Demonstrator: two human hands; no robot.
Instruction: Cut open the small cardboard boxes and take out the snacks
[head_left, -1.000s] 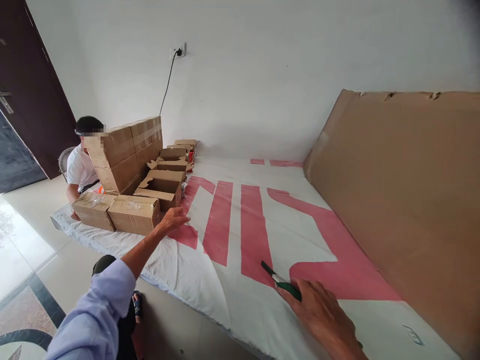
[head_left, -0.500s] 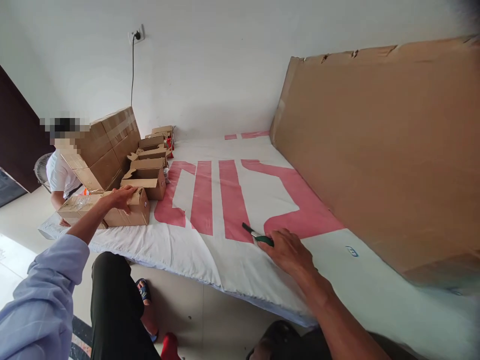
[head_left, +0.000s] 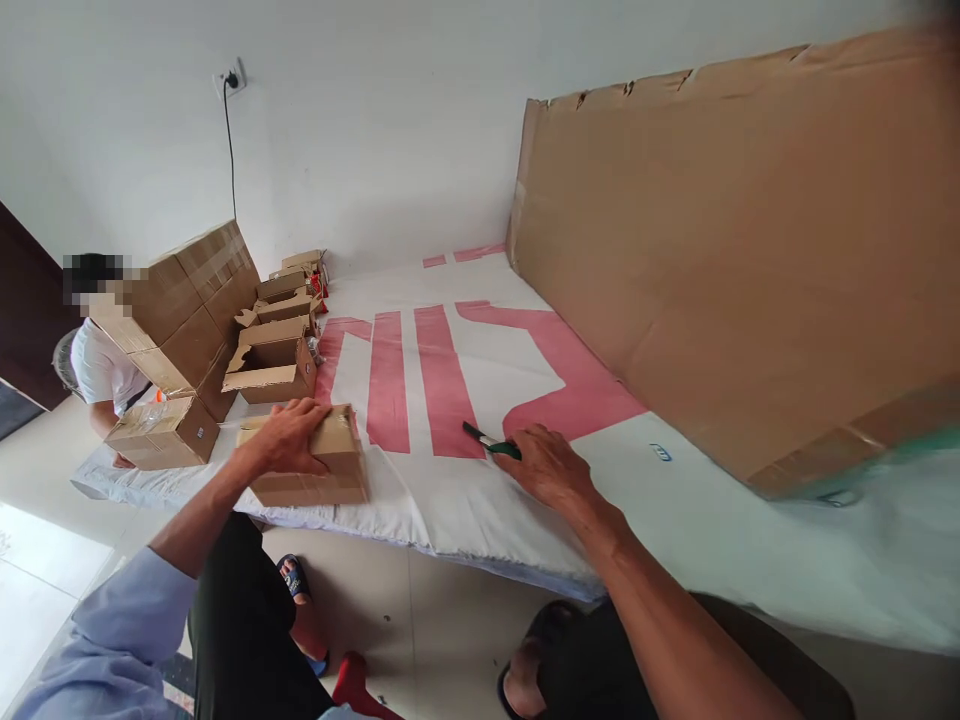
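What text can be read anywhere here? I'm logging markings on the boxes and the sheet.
Large red shapes on the white sheet: letter-like strokes, cut off; no word readable.
Small blue mark on the sheet: too small to read.
Small dark label on the sealed box at far left: too small to read.
Box under the left hand: no print visible.
Green-handled tool by the right hand: none.
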